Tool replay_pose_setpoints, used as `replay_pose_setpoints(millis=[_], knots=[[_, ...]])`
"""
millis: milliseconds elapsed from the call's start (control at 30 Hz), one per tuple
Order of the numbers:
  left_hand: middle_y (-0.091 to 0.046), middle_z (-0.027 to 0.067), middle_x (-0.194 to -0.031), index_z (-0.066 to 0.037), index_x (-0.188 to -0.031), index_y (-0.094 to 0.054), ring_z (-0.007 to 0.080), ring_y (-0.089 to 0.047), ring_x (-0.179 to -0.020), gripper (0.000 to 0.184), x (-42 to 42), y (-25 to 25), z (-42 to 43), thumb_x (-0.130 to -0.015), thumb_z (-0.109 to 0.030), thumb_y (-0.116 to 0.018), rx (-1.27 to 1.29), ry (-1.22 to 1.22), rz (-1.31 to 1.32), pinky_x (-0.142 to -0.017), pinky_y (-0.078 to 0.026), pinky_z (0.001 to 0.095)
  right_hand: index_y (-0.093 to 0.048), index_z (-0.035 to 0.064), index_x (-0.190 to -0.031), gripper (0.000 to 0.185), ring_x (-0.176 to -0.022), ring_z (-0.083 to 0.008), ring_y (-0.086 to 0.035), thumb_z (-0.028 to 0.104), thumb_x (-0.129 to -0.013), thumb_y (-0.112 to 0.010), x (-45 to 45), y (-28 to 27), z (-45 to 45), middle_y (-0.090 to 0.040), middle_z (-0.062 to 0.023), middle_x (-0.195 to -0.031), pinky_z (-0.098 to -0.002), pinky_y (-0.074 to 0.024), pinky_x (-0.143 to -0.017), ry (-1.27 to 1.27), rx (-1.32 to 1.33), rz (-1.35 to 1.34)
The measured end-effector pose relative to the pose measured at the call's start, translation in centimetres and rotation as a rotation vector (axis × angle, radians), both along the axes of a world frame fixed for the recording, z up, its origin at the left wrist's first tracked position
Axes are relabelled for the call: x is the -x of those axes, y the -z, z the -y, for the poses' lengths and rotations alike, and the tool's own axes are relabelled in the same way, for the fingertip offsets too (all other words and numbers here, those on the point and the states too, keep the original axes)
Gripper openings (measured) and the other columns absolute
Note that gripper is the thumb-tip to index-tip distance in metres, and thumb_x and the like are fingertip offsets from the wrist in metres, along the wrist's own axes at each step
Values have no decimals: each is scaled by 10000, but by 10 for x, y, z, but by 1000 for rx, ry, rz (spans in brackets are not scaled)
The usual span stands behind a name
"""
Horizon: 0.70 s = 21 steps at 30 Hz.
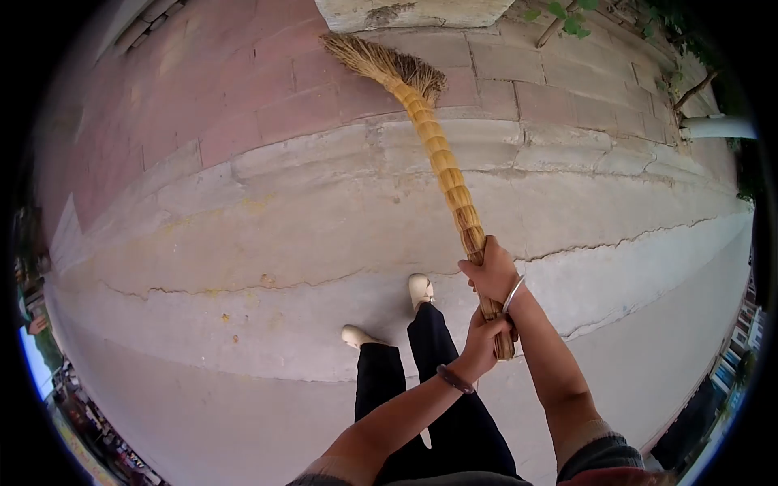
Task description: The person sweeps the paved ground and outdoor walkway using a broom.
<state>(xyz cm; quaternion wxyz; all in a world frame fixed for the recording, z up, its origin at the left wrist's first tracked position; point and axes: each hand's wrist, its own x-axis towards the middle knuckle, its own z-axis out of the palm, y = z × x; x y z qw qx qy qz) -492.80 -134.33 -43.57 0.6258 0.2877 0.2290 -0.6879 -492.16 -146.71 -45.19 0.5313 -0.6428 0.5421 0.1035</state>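
Note:
A long straw broom (446, 166) stretches away from me, its bound yellow handle slanting up and left to a splayed bristle head at the top of the view. The bristles rest on the paving beside a pale stone block (417, 12). My right hand (492, 271), with a silver bangle at the wrist, is wrapped round the handle fairly near its end. Lower down, my left hand (480, 344), a dark bracelet on its wrist, grips the butt of the handle. Some fingers of both hands are hidden behind the handle.
A low stone kerb (454, 144) separates the reddish paving (300, 101) from the cracked concrete (340, 219) where my light shoes stand. Green leaves (571, 18) and a white pipe (720, 127) are at the upper right. A person's hand (37, 325) shows at the far left edge.

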Motion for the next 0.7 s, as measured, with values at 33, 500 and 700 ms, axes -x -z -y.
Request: replay_pose_setpoints(millis=[33,500,700], knots=[[-537,77,-785,9,-947,-479,164,-526,-653,252,-25,21,26,-697,6,-453,39,34,45,-595,-450,293,-390,-66,-855,341,-500,-234,-616,182,-732,-590,-25,10,30,-598,-167,-600,-314,-515,-476,-10,64,-44],[-582,68,-887,-43,-954,-524,219,-594,-840,238,-45,-10,-62,-729,-74,-452,-274,-549,80,-713,-501,339,-442,-83,-919,411,-779,-356,-621,231,-714,-611,-122,4,-98,-595,-266,-816,-397,-495,-668,-881,-316,127],[-538,55,-696,-20,-836,-522,150,-512,-583,168,-154,37,-81,-683,-46,-455,-41,-413,-38,-561,-460,267,-377,-120,-1090,519,-886,-347,-609,204,-748,-593,-220,19,-83,-600,-256,-914,-367,-506,-763,-624,21,-76]])
